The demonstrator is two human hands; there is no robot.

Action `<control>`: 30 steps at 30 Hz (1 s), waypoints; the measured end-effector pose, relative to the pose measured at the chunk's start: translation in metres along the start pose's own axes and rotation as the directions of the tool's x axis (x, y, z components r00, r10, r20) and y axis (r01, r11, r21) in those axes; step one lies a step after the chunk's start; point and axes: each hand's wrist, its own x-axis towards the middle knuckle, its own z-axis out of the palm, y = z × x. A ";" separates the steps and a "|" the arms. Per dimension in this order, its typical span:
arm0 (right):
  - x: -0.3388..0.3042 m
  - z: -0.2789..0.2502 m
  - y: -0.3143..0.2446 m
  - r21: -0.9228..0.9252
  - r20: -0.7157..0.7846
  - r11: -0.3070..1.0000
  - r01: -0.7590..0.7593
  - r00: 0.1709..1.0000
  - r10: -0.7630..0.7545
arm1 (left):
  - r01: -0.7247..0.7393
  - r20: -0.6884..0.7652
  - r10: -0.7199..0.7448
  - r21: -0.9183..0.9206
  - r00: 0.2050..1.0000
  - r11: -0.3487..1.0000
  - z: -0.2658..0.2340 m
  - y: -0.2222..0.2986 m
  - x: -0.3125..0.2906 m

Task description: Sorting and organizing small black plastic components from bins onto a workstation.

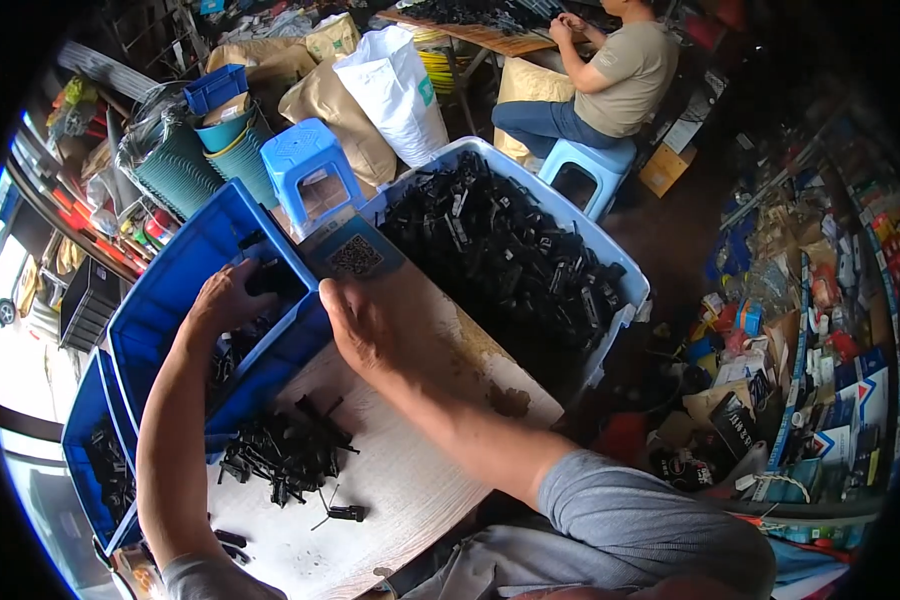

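Note:
A deep blue plastic bin (155, 265) stands tilted on the table's left part, with black plastic parts inside. My left hand (228, 298) reaches into it, fingers curled around some black plastic parts (266, 278); its fingertips are partly hidden. My right hand (358, 325) grips the bin's right rim near the corner, thumb on the outside. In front of the bin, a loose pile of black plastic parts (285, 450) lies on the pale wooden table (400, 440). A single black part with thin leads (346, 513) rests apart from the pile, nearer to me.
Beyond the table stands a large pale-blue tub (625, 275) full of black parts. A second blue bin (85, 420) sits at far left. Behind are a blue stool (305, 160), white sack (395, 90) and seated person (625, 70). Mixed clutter (770, 330) fills the right.

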 end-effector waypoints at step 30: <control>0.006 0.003 -0.013 -0.184 0.050 0.921 -0.342 0.933 0.357 | -0.201 -0.123 0.197 -0.017 0.973 0.979 0.016 -0.025 0.005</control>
